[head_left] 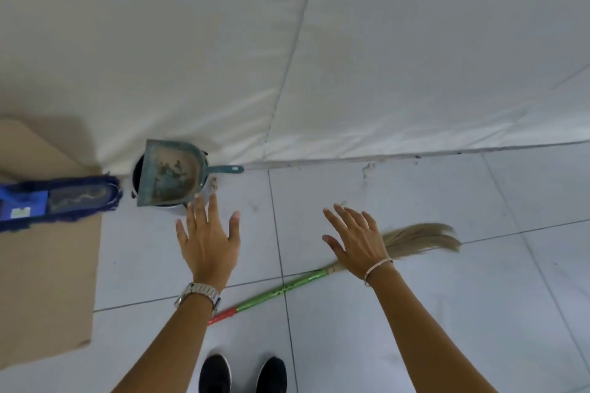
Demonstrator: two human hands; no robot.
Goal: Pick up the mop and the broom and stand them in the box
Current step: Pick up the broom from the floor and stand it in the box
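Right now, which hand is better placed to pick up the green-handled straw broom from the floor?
The right hand: it hovers open directly over the green-handled straw broom, near its bristles. The left hand is open nearer the teal dustpan.

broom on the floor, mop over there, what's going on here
A person stands over a tiled floor with both hands open and empty. The right hand hovers above the broom, which lies flat on the tiles. The left hand is spread near the dustpan. The blue mop head rests on the cardboard box at the left. Nothing is gripped yet.

Metal watch (198, 293), thin white bracelet (377, 267), black shoes (214, 372).
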